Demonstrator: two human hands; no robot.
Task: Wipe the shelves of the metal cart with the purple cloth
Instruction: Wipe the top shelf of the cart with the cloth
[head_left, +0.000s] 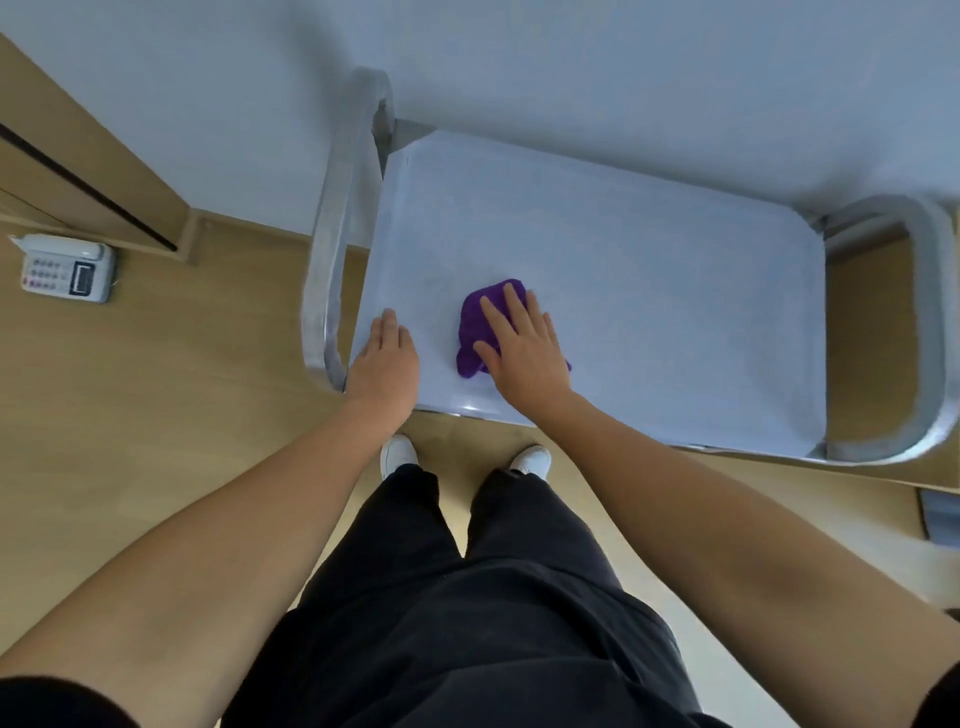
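Black trousers (467, 597) fill lower frame. Right hand (524, 353) lies flat, grip apart, on cloth (475, 325) at top shelf (649, 291), centre frame. Left hand (387, 364), also apart, braces lower-left corner. We should press evenly and sweep in overlapping passes toward the right.

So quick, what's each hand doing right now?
Left hand: open, flat on the cart's top shelf, holding nothing.
Right hand: open, palm pressing down on the purple cloth, not gripping it.
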